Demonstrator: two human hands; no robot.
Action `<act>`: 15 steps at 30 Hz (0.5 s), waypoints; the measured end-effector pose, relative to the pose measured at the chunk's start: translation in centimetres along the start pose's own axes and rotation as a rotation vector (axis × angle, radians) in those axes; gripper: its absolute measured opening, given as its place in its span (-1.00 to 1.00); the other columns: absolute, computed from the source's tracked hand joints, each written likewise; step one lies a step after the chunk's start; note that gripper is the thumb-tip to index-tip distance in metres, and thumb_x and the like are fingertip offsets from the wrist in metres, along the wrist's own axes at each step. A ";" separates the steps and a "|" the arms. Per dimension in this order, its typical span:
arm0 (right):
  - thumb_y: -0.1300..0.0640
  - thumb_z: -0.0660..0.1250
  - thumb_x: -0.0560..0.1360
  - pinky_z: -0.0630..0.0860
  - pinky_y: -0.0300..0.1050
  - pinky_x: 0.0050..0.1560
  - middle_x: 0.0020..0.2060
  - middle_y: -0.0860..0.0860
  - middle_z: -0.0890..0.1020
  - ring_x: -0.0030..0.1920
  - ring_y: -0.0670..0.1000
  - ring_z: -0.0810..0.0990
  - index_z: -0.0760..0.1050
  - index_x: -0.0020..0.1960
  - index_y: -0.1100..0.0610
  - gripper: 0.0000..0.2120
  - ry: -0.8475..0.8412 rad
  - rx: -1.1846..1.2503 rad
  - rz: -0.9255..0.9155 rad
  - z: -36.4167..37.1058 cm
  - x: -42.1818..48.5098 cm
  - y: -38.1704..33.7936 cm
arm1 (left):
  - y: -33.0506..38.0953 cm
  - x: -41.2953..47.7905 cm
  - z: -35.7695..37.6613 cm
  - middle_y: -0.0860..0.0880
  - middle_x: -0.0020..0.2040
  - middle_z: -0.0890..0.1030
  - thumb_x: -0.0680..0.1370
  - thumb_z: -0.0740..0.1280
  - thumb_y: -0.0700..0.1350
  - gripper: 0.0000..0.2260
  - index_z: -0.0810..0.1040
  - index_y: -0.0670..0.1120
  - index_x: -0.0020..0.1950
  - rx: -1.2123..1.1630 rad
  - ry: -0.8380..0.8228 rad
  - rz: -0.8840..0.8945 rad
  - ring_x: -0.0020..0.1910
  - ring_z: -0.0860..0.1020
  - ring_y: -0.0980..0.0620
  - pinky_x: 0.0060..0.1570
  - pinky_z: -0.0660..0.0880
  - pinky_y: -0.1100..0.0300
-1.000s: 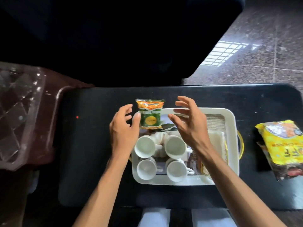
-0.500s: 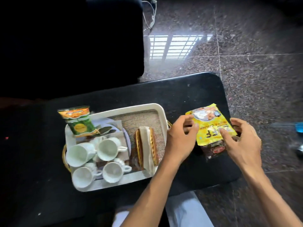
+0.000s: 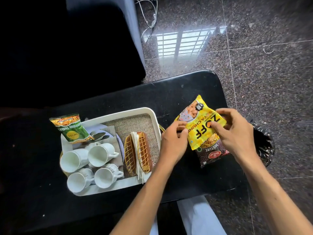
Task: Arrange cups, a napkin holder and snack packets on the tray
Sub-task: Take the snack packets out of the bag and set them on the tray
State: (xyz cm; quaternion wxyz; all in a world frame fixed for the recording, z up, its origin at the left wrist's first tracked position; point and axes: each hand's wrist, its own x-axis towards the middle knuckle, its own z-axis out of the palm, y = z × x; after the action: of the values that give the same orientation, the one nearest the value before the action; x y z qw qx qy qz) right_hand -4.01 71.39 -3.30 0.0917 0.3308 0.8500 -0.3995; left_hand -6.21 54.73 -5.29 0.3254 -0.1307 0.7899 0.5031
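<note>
A white tray (image 3: 118, 114) sits on the black table (image 3: 177, 92). In it lie several white cups (image 3: 99, 154) on their sides, a gold wire napkin holder (image 3: 138, 153) with white napkins, and a green snack packet (image 3: 72, 128) leaning on the far left rim. Right of the tray, a yellow snack packet (image 3: 201, 126) is gripped at its left edge by my left hand (image 3: 173, 143) and at its right side by my right hand (image 3: 237, 133). A dark brown mixture packet (image 3: 211, 154) lies beneath it on the table.
The table's right edge is just past the packets, with a crumpled black plastic bag (image 3: 264, 143) beyond it over the speckled stone floor. A dark seat stands behind the table. Cables lie on the floor at the back.
My hands left the green packet on the tray and moved right to the yellow packet. Both now grip it, and its far end has tilted up off the brown packet.
</note>
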 end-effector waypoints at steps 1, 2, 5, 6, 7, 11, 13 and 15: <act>0.17 0.50 0.45 0.55 -0.38 -0.11 -0.08 -0.05 0.70 -0.19 -0.15 0.63 0.58 0.14 0.03 -0.72 -0.008 0.040 -0.069 0.0 0.2 -1.0 | 0.4 0.1 -0.9 0.03 0.16 0.64 0.62 0.30 -0.18 -0.77 0.59 -0.02 0.26 0.067 0.031 0.079 0.10 0.60 0.09 0.12 0.58 0.18; 0.18 0.49 0.46 0.56 -0.38 -0.09 -0.09 -0.07 0.71 -0.17 -0.16 0.64 0.60 0.13 0.04 -0.74 -0.024 0.072 -0.142 0.1 0.3 -2.1 | 0.8 0.3 -2.0 -0.01 0.20 0.62 0.61 0.32 -0.19 -0.74 0.57 -0.03 0.29 0.151 0.071 0.186 0.16 0.59 0.06 0.19 0.58 0.09; 0.20 0.47 0.49 0.63 -0.24 -0.03 -0.11 -0.13 0.69 -0.16 -0.17 0.67 0.61 0.15 0.07 -0.76 -0.096 0.086 -0.357 0.3 0.2 -5.9 | 2.5 0.9 -5.9 -0.08 0.45 0.47 0.54 0.44 -0.13 -0.47 0.41 -0.04 0.51 0.433 0.127 0.486 0.41 0.46 -0.02 0.43 0.42 0.09; 0.21 0.46 0.49 0.63 -0.25 -0.04 -0.12 -0.13 0.69 -0.17 -0.18 0.67 0.60 0.16 0.09 -0.75 -0.127 0.092 -0.429 0.4 0.1 -7.1 | 3.1 1.1 -7.5 -0.08 0.52 0.38 0.51 0.48 -0.07 -0.36 0.35 -0.01 0.56 0.516 0.110 0.537 0.49 0.37 -0.05 0.49 0.32 0.11; 0.23 0.46 0.49 0.63 -0.26 -0.05 -0.13 -0.13 0.68 -0.18 -0.19 0.66 0.59 0.17 0.11 -0.74 -0.161 0.104 -0.500 0.6 -0.1 -8.3 | 3.7 1.3 -9.0 -0.08 0.58 0.31 0.47 0.52 -0.03 -0.28 0.30 0.01 0.58 0.585 0.079 0.579 0.55 0.30 -0.07 0.52 0.26 0.09; 0.24 0.47 0.49 0.61 -0.22 -0.09 -0.13 -0.16 0.65 -0.19 -0.14 0.65 0.51 0.22 0.12 -0.67 -0.266 0.040 -0.758 1.0 -0.9 -12.8 | 5.4 1.1 -14.1 -0.19 0.55 0.36 0.39 0.60 -0.02 -0.20 0.35 -0.10 0.55 0.727 0.003 0.753 0.55 0.33 -0.17 0.49 0.35 -0.14; 0.22 0.48 0.48 0.58 -0.14 -0.11 -0.12 -0.08 0.68 -0.21 -0.04 0.66 0.50 0.27 0.13 -0.62 -0.254 -0.034 -0.853 1.6 -1.3 -14.7 | 5.4 0.9 -16.5 -0.18 0.45 0.50 0.42 0.57 -0.03 -0.34 0.46 -0.14 0.47 0.747 0.052 0.824 0.44 0.47 -0.16 0.38 0.46 -0.13; 0.19 0.47 0.49 0.57 -0.15 -0.10 -0.13 -0.12 0.67 -0.20 -0.06 0.65 0.50 0.28 0.15 -0.61 -0.238 -0.038 -0.901 2.8 -1.8 -16.4 | 4.5 0.5 -19.0 -0.12 0.24 0.67 0.47 0.52 -0.07 -0.58 0.61 -0.13 0.30 0.692 0.158 0.863 0.22 0.63 -0.10 0.16 0.59 -0.09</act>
State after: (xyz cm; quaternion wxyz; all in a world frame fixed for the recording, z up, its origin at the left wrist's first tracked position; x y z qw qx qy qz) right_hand -13.35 60.83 5.75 0.0117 -0.1211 0.8997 -0.4192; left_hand -16.29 40.21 2.93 0.0539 0.2815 0.9128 0.2909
